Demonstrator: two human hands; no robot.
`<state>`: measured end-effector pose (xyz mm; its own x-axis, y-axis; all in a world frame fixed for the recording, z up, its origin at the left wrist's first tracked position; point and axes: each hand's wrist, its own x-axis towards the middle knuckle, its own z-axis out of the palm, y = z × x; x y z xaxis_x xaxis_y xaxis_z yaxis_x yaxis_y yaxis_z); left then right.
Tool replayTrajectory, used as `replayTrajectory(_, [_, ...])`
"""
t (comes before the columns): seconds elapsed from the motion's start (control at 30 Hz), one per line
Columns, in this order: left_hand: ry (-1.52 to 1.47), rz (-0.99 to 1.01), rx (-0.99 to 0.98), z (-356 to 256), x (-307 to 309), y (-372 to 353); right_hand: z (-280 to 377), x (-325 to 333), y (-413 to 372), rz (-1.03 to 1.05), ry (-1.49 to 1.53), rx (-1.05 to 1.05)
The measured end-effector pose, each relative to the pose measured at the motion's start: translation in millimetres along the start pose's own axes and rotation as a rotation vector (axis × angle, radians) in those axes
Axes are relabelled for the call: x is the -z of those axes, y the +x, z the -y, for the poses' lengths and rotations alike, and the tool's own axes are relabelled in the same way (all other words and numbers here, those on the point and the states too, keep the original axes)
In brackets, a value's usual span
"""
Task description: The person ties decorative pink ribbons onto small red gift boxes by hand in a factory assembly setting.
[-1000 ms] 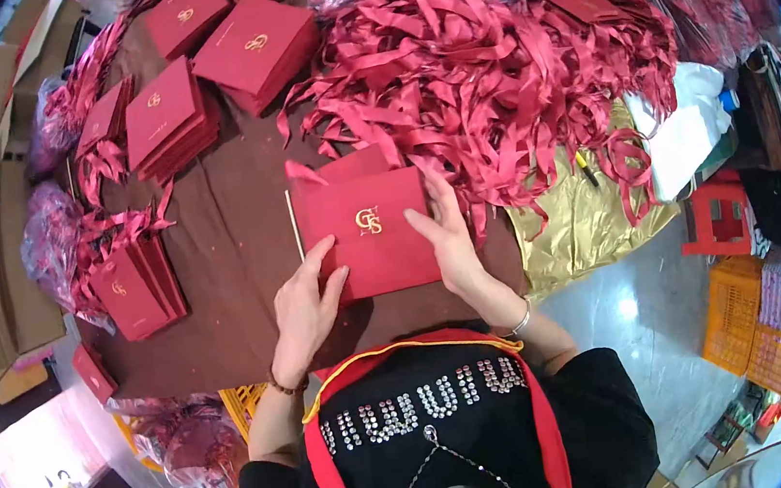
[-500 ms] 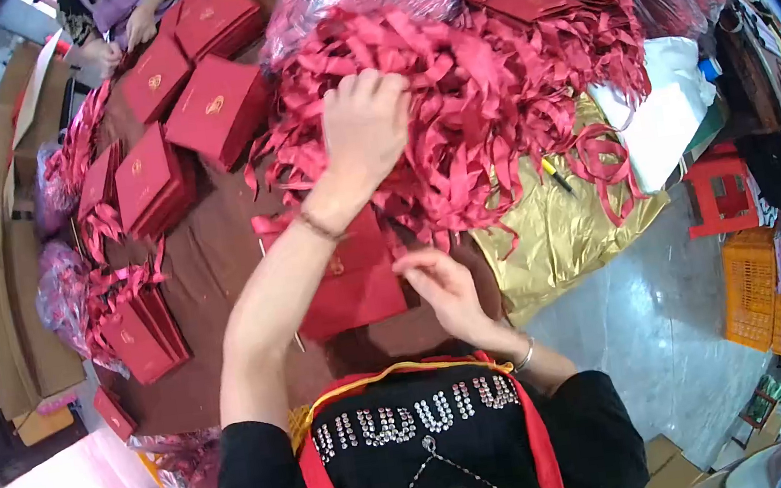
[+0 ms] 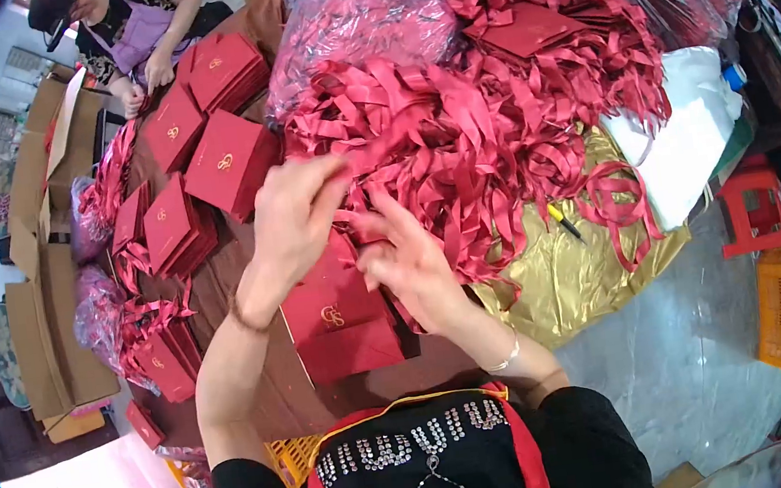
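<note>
Both my hands are raised over a red paper bag (image 3: 336, 314) with a gold emblem, which lies on the brown cloth (image 3: 259, 367) in front of me. My left hand (image 3: 299, 211) is closed on a red ribbon at the edge of the ribbon pile (image 3: 458, 158). Close beside it on the right, my right hand (image 3: 407, 261) has its thumb and fingers curled near the ribbon, and the fingertips are partly blurred. Whether it grips the ribbon cannot be made out.
Stacks of red bags (image 3: 229, 161) stand at the left. A co-worker (image 3: 145, 30) handles something at the upper left. A plastic-wrapped bundle (image 3: 362, 13) lies behind the ribbons. At the right are gold wrapping (image 3: 552, 292), a yellow-black pen (image 3: 564, 223) and a white bag (image 3: 688, 129).
My left hand has come back from the ribbon pile with a ribbon. My right hand has moved up and left beside it. The view has shifted, showing more of the co-worker.
</note>
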<state>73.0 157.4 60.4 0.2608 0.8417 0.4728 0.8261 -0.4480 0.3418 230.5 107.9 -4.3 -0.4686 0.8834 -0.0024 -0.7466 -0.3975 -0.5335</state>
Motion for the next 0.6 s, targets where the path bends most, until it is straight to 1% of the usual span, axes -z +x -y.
replayTrajectory(0.03, [-0.075,0.072,0.014,-9,11,-9,4,1,16,0.045,0.097,-0.1])
replayTrajectory(0.07, [-0.161,0.148,0.106,-16,20,-20,3,7,29,0.085,0.157,-0.158])
replayTrajectory(0.13, [-0.452,0.294,0.467,-29,36,-42,12,2,39,-0.031,0.223,-0.177])
replayTrajectory(0.17, [-0.453,0.287,0.485,-33,44,-53,15,1,44,-0.067,0.262,-0.175])
replayTrajectory(0.2, [-0.768,0.292,0.683,-35,54,-66,8,16,46,-0.033,0.287,-0.157])
replayTrajectory(0.23, [-1.089,0.287,0.875,-35,64,-80,4,23,48,-0.043,0.282,-0.136])
replayTrajectory(0.27, [-1.095,0.281,0.89,-26,68,-102,2,26,48,-0.053,0.276,-0.111])
replayTrajectory(0.3, [-1.256,0.253,0.706,-12,67,-128,1,26,46,-0.103,0.25,-0.118])
replayTrajectory(0.33, [-1.408,0.219,0.512,-10,67,-141,0,25,45,-0.111,0.246,-0.129])
replayTrajectory(0.4, [-1.588,-0.065,0.518,-21,70,-155,-3,21,45,-0.176,0.183,-0.094])
replayTrajectory(0.43, [-1.527,-0.159,0.527,-23,74,-159,-4,18,45,-0.215,0.203,-0.103])
replayTrajectory(0.47, [-1.538,-0.306,0.47,-33,74,-161,-10,20,45,-0.224,0.198,-0.109])
replayTrajectory(0.53, [-1.467,-0.617,0.497,-47,76,-163,-19,24,41,-0.14,0.133,-0.089])
replayTrajectory(0.57, [-1.47,-0.617,0.505,-46,80,-168,-21,23,38,-0.11,0.143,-0.097])
replayTrajectory(0.6, [-1.356,-0.645,0.527,-43,86,-174,-25,22,35,-0.113,0.142,-0.103])
